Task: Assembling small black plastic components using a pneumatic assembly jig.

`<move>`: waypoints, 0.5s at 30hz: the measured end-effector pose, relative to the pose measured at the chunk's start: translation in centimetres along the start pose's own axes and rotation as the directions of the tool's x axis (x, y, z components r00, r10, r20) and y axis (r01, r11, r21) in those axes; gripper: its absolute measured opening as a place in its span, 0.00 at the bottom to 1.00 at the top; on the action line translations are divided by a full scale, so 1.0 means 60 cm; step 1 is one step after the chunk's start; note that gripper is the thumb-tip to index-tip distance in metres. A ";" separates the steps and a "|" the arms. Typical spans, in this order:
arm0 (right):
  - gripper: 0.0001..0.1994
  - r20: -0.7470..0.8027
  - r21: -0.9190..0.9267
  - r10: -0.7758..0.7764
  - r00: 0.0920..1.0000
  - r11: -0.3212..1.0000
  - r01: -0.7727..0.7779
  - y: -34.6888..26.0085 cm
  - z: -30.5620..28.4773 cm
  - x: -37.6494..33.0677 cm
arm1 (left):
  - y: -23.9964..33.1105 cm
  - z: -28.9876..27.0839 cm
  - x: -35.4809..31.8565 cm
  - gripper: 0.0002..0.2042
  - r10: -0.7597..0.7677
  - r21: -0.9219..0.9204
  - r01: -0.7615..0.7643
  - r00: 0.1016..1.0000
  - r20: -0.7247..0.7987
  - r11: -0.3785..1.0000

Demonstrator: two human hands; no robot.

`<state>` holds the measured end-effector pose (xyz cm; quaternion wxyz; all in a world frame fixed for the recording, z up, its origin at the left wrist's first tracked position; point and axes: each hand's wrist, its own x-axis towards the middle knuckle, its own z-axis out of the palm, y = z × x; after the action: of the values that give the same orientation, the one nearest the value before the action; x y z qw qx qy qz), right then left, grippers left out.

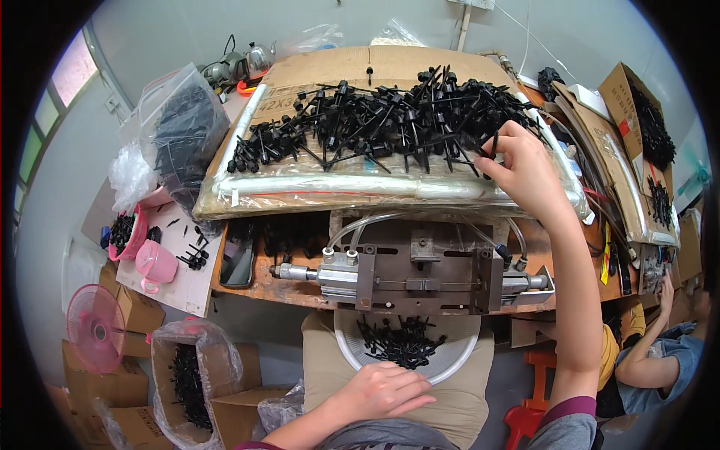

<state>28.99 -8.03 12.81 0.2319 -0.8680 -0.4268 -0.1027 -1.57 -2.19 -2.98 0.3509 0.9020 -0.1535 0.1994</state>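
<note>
A heap of black plastic parts with thin stems and thicker heads [431, 109] lies on a cardboard-lined tray [322, 184] with white taped edges. At the heap's right front, my right hand [519, 161] is closed in a pinch on one black stemmed part [487, 154]. My left hand [382, 390] lies over the near rim of a white basin [466, 360] on my lap, fingers stretched out. More black stemmed parts [401, 341] lie in that basin. Between tray and basin sits a dark metal fixture [427, 274] with a pneumatic cylinder [341, 281] at its left end.
Clear air hoses [390, 217] run behind the fixture. A phone [238, 259] lies on the bench to the left, near a pink cup [156, 262]. Below stand a pink fan [96, 328] and a bag-lined box [191, 382]. At right, another person [652, 367] works beside a red stool [529, 405].
</note>
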 end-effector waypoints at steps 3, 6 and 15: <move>0.10 0.064 -0.081 -0.013 0.998 0.997 0.018 0.005 0.003 0.003 | 0.003 0.000 0.006 0.10 -0.005 0.006 0.005 1.000 0.004 1.000; 0.09 0.060 -0.140 -0.016 0.998 0.990 0.024 0.009 0.010 0.007 | 0.006 0.004 0.008 0.10 0.006 0.012 -0.006 1.000 0.002 1.000; 0.13 0.128 -0.234 -0.020 0.992 0.971 0.049 0.018 0.008 0.029 | 0.013 0.005 0.009 0.09 0.006 0.014 -0.006 1.000 -0.013 1.000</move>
<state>30.90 -7.13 12.71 0.0978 -0.8866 -0.4403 -0.1022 -1.34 -3.02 -2.47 0.3452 0.9025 -0.1527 0.2073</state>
